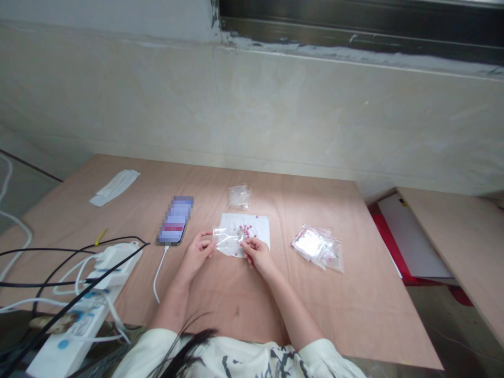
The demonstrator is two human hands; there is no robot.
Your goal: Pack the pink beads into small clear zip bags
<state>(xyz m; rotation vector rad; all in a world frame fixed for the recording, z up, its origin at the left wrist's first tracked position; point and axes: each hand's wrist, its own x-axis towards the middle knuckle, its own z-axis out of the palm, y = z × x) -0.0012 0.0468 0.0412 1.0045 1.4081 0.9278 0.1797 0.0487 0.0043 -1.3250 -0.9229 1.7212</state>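
Note:
Between both hands stretches a small clear plastic bag (227,237), lying over a white sheet of paper (261,223). My left hand (200,251) pinches the bag's left end. At its right end, my right hand (255,252) has thumb and fingers closed on the bag. Small pink-red beads (247,230) are scattered on the paper, just above my right fingertips. Whether any bead sits inside the bag is too small to tell. Farther back lies a little stack of clear bags (240,197). To the right, more clear bags (317,245) lie in an overlapping pile.
A phone (175,220) with a white charging cable (159,275) lies left of my hands. Power strips (114,265) with tangled black and white cords fill the left edge. A folded white strip (115,187) rests at the back left. A second table (452,226) stands right.

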